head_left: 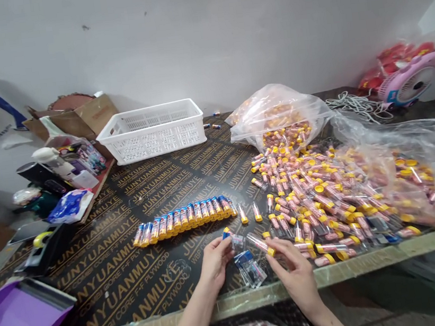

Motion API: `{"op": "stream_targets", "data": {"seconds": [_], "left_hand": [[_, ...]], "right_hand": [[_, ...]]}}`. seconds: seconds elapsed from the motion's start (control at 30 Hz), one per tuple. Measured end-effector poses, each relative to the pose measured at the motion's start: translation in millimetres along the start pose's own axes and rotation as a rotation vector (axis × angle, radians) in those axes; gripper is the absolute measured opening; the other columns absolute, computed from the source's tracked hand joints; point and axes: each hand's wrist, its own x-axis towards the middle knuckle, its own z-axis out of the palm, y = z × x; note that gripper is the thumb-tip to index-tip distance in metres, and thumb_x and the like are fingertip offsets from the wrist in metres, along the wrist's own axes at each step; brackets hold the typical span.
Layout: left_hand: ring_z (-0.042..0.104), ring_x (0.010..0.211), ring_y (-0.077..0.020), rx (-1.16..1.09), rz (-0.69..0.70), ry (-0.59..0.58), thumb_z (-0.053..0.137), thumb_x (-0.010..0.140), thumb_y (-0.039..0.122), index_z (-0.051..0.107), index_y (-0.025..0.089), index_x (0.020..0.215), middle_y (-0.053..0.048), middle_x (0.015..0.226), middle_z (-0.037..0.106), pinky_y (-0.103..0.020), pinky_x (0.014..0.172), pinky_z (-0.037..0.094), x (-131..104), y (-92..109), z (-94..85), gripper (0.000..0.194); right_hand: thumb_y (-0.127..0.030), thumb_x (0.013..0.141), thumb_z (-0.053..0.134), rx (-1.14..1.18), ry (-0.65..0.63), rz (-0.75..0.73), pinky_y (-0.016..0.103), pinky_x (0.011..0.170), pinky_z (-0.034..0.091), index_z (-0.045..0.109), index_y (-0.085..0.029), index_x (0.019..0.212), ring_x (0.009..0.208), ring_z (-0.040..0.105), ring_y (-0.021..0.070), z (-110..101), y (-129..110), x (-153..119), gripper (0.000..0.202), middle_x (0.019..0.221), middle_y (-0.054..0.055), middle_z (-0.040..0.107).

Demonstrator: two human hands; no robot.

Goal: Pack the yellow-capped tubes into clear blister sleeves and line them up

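Plywood table, tube heap at your right, finished row centre.
Your left hand pinches a blue sleeve; your right hand grips a yellow-capped tube. Sleeving step, probably; next needs end-on alignment.

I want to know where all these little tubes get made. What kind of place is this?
Probably a small packing workshop: a big heap of yellow-capped tubes spills from a plastic bag over a plywood bench, and a neat row of blue-labelled tubes lies ready.
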Motion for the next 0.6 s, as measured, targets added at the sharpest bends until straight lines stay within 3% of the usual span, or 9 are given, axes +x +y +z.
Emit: {"op": "stream_targets", "data": {"seconds": [0.27, 0.47, 0.6], "left_hand": [[0.058, 0.051, -0.0081, -0.081, 0.018, 0.124, 0.085, 0.045, 0.036, 0.067, 0.009, 0.063, -0.004, 0.061, 0.067, -0.016, 0.049, 0.046, 2, 1, -1.7, 0.037], [0.057, 0.051, -0.0084, -0.085, 0.024, 0.144, 0.086, 0.042, 0.037, 0.066, 0.01, 0.062, -0.003, 0.06, 0.066, -0.017, 0.05, 0.047, 1, -1, -1.5, 0.039], [0.058, 0.054, -0.0094, -0.044, 0.069, 0.085, 0.082, 0.051, 0.039, 0.063, 0.011, 0.065, -0.003, 0.063, 0.064, -0.019, 0.052, 0.048, -4, -6, 3.4, 0.037]], "right_hand": [[-0.017, 0.083, 0.055, -0.167, 0.028, -0.263, 0.046, 0.102, 0.038, 0.063, -0.024, 0.11, 0.099, 0.06, 0.0217, 4, -5, -2, 0.029, 0.102, 0.006, 0.065], [-0.014, 0.084, 0.054, -0.172, -0.013, -0.298, 0.043, 0.1, 0.04, 0.06, -0.027, 0.115, 0.098, 0.06, 0.0205, 9, 0, -4, 0.034, 0.103, 0.005, 0.064], [-0.015, 0.084, 0.052, -0.144, -0.148, -0.262, 0.035, 0.092, 0.047, 0.06, -0.027, 0.115, 0.103, 0.058, 0.0204, 12, 1, -6, 0.034, 0.109, 0.006, 0.059]]}}
